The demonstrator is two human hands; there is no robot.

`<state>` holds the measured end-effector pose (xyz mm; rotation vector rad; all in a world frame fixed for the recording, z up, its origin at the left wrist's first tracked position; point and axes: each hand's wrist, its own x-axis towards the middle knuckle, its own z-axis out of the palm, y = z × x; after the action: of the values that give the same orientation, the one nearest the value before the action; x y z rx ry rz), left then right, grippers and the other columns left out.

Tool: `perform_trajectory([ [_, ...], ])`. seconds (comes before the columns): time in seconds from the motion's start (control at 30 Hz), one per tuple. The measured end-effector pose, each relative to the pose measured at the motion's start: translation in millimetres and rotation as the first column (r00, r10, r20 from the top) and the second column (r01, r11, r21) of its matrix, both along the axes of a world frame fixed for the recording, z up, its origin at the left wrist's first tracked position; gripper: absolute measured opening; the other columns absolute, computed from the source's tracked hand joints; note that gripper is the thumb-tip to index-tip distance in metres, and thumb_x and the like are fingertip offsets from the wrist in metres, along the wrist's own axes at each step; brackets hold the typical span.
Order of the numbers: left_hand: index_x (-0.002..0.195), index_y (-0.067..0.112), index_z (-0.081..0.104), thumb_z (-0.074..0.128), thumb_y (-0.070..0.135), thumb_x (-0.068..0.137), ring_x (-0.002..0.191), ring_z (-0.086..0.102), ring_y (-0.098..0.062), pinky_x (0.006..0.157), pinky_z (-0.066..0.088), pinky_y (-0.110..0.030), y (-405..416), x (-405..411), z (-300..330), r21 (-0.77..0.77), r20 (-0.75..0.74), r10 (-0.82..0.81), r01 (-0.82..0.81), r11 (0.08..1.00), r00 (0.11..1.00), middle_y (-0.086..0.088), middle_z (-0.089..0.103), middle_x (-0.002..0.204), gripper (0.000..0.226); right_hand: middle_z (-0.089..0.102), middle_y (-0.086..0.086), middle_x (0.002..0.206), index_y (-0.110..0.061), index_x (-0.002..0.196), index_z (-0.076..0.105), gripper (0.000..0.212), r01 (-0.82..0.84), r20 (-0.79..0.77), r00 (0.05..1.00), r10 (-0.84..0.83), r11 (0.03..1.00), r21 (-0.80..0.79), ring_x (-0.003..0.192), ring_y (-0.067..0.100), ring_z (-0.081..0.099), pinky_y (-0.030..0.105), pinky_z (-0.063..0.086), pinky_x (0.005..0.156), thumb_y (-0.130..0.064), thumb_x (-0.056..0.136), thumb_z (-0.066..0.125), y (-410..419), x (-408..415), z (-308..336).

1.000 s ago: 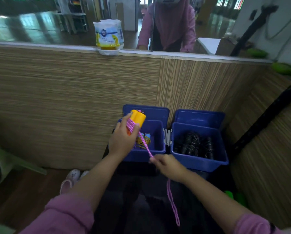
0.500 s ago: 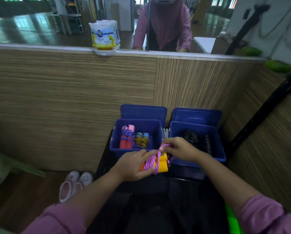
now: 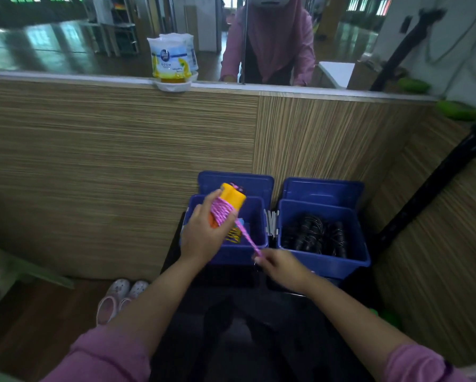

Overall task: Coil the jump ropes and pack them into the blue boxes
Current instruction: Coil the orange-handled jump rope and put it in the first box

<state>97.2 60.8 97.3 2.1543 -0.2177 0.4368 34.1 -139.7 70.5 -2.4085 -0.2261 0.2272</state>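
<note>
— Where's the rope?

— Your left hand (image 3: 203, 238) grips the yellow handles (image 3: 231, 201), upright over the left box (image 3: 256, 244). Your right hand (image 3: 282, 267) pinches the pink rope (image 3: 245, 235), running down-right from the coil.

— Nearer hand?

— Left.

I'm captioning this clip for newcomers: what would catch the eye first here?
First the yellow handles wound with pink rope, gripped in the left hand above the left blue box, while the right hand pinches the rope's taut end. Next, the right blue box holds dark coiled ropes.
</note>
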Motion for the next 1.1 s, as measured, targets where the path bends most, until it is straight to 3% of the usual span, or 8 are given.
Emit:
perform_trajectory([
  [0.1,0.134,0.05,0.036,0.05,0.071,0.082,0.1,0.06,-0.029,0.082,0.049,-0.04,7,13,-5,0.098,-0.133,0.176,-0.163,0.982,0.975,-0.002,0.057,0.114,0.059,0.065,0.014,0.091,-0.016,0.103,0.055,0.023,-0.144,0.025,0.988,0.154,0.96,-0.242,0.086,0.035,0.06,0.039,0.044,0.069,-0.035,0.099,0.043,23,-16,13],
  [0.2,0.142,0.044,0.032,0.038,0.066,0.09,0.098,0.061,-0.032,0.075,0.045,-0.037,12,8,-15,0.457,-0.138,0.173,-0.092,0.885,0.975,-0.007,0.055,0.114,0.056,0.066,0.012,0.101,-0.017,0.106,0.057,0.028,-0.17,0.14,0.96,0.243,0.902,-0.397,0.095,0.035,0.059,0.039,0.045,0.072,-0.038,0.098,0.04,39,-22,41],
  [0.33,0.142,0.045,0.036,0.009,0.06,0.091,0.087,0.066,-0.03,0.067,0.049,-0.037,18,-9,-39,0.641,-0.102,-0.077,0.124,0.757,0.992,-0.004,0.058,0.111,0.06,0.067,0.005,0.106,-0.022,0.107,0.063,0.027,-0.086,0.258,0.934,0.247,0.856,-0.51,0.102,0.029,0.06,0.036,0.044,0.08,-0.038,0.095,0.044,35,-9,71],
  [0.43,0.135,0.036,0.046,0.019,0.053,0.097,0.066,0.065,-0.026,0.049,0.048,-0.033,17,-24,-54,0.652,-0.047,-0.4,0.331,0.682,0.915,-0.001,0.061,0.088,0.049,0.063,-0.006,0.11,-0.03,0.106,0.066,0.022,-0.061,0.297,0.917,0.268,0.827,-0.559,0.106,0.017,0.056,0.036,0.029,0.088,-0.034,0.092,0.049,22,5,78],
  [0.57,0.145,0.017,0.036,0.026,0.055,0.098,0.082,0.065,-0.024,0.064,0.053,-0.036,13,-38,-49,0.608,-0.046,-0.563,0.47,0.64,0.825,-0.005,0.066,0.1,0.062,0.058,-0.01,0.103,-0.034,0.099,0.066,0.017,-0.13,0.171,0.954,0.248,0.85,-0.51,0.104,0.011,0.052,0.038,0.03,0.086,-0.043,0.088,0.057,2,20,64],
  [0.77,0.147,0.029,0.026,0.042,0.071,0.087,0.079,0.06,-0.015,0.066,0.05,-0.034,13,-48,-36,0.606,-0.012,-0.653,0.525,0.597,0.757,0.002,0.061,0.095,0.075,0.067,-0.009,0.082,-0.024,0.082,0.068,0.007,-0.083,0.01,0.997,0.083,0.996,0.045,0.08,0.002,0.061,0.021,0.046,0.076,-0.026,0.08,0.075,-21,28,45],
  [0.93,0.141,0.024,0.042,0.05,0.067,0.086,0.071,0.055,-0.01,0.059,0.047,-0.03,12,-48,-34,0.579,0.105,-0.617,0.457,0.675,0.78,0.005,0.055,0.087,0.071,0.066,-0.011,0.088,-0.032,0.082,0.064,0.006,-0.106,0.017,0.994,0.106,0.994,0.017,0.081,-0.001,0.058,0.014,0.044,0.073,-0.028,0.085,0.069,-24,26,41],
  [1.1,0.136,0.018,0.049,0.046,0.07,0.087,0.069,0.056,-0.009,0.056,0.047,-0.027,14,-46,-38,0.651,0.163,-0.628,0.395,0.648,0.761,0.004,0.059,0.09,0.071,0.062,-0.016,0.091,-0.036,0.081,0.061,0.014,-0.19,0.052,0.977,0.207,0.954,-0.232,0.086,0.002,0.052,0.032,0.04,0.085,-0.025,0.088,0.063,-28,28,37],
])
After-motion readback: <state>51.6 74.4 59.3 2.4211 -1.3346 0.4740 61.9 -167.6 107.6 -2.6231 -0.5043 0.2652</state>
